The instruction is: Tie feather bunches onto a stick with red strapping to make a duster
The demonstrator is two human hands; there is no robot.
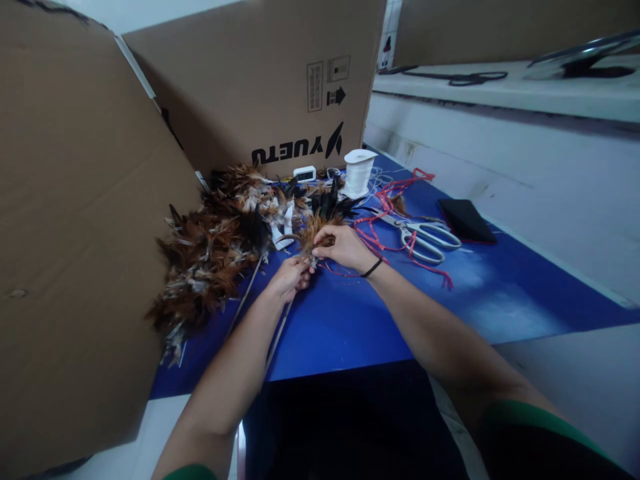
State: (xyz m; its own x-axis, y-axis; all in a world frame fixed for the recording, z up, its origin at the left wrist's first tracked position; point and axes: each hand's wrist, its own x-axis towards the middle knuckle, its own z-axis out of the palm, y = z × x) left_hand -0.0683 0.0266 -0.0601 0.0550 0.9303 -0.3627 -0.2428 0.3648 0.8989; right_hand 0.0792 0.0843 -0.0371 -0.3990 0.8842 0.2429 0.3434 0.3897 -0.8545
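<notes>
My left hand (291, 277) is closed around the base of a small bunch of brown and black feathers (316, 227) above the blue table. My right hand (346, 249), with a dark band at the wrist, meets it there, thumb and forefinger pinched at the feathers. Exactly what sits between those fingertips is too small to make out. A thin pale rod or strip (279, 337) runs from under my left hand toward the table's front edge. To the left lies a large heap of brown feathers (205, 250).
Scissors (425, 237) lie right of my hands among tangled red string (370, 233). Behind stand a white spool (359, 175) and a small white device (305, 174). A black flat object (467, 220) rests at the right. Cardboard panels (240, 80) wall the back and left.
</notes>
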